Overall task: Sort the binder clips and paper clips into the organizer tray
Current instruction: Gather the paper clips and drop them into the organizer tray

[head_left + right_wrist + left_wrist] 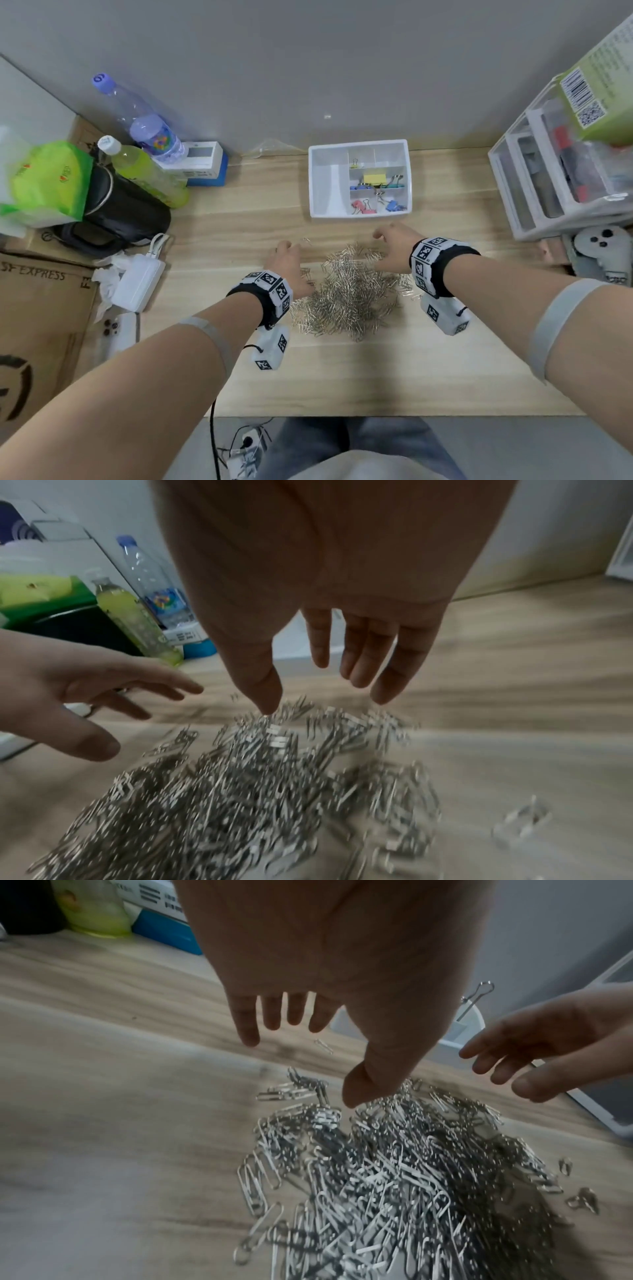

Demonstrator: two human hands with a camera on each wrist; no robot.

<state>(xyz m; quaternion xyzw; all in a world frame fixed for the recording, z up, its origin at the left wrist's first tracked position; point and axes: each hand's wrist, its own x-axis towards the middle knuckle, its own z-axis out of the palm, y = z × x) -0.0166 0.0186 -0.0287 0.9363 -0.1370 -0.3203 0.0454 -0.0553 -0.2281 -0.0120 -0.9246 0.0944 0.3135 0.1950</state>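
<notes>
Paper clips (346, 294), too many to count, lie heaped on the desk (445, 359) before one white tray (320, 181) holding about six binder clips (375, 180). Left hand (289, 265) and right hand (394, 251) hover over the heap, fingers spread, holding nothing.

Light wooden desk (445, 359) carrying a silver paper clip heap (346, 298) at centre, white organizer tray (327, 185) behind, bottles (144, 168) and drawer unit (534, 205) flanking.
</notes>
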